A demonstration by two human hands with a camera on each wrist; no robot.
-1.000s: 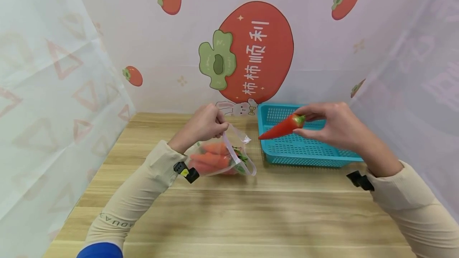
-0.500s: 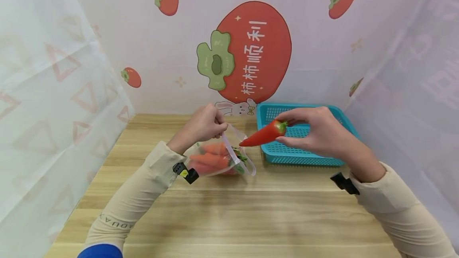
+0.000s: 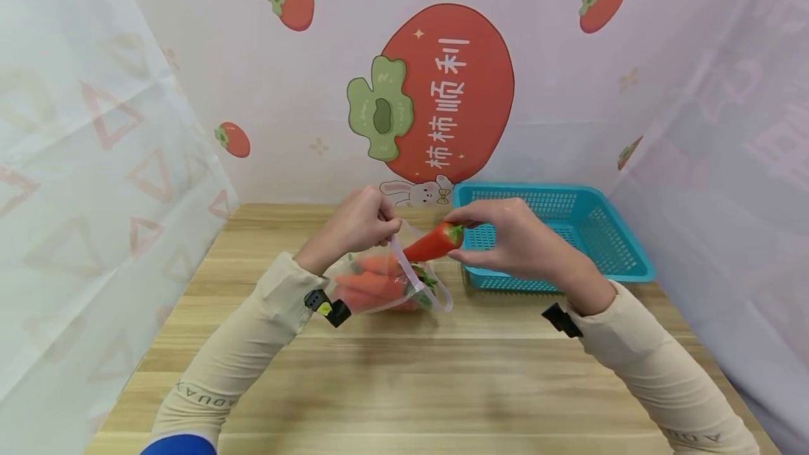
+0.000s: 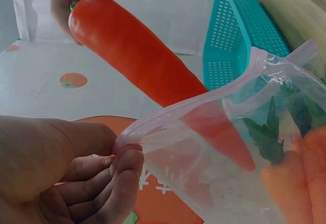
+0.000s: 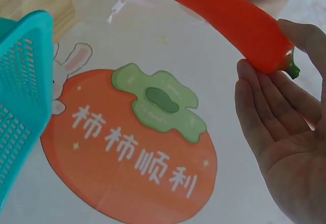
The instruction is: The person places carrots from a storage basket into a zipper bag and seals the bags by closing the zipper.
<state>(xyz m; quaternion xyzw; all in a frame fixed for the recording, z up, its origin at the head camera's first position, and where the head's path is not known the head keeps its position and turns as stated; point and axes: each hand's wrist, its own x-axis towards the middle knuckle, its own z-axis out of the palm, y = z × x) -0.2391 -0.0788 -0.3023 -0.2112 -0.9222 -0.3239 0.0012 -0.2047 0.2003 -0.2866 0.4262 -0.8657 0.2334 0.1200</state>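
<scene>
My left hand (image 3: 362, 220) pinches the top edge of a clear zip bag (image 4: 188, 109), lifting its mouth. Inside the bag lie several carrots (image 3: 373, 286) with green tops. Between thumb and fingers of my right hand (image 3: 505, 237) is a red chili pepper (image 3: 436, 241), gripped at its green stem end. In the left wrist view the pepper (image 4: 137, 51) slants down, its pointed tip showing through the clear plastic at the bag's mouth. The right wrist view has the right hand (image 5: 285, 117) around the pepper's (image 5: 244, 25) thick end.
A turquoise plastic basket (image 3: 622, 258) stands at the back right of the wooden table (image 3: 392, 385), just behind my right hand. Behind it rises a white backdrop (image 3: 550, 90) printed with persimmons, and similar sheets flank both sides.
My right hand has moved left with the chili pepper, from above the basket to the bag's mouth, the tip now behind the bag's rim. The left hand stays in place with the bag.
</scene>
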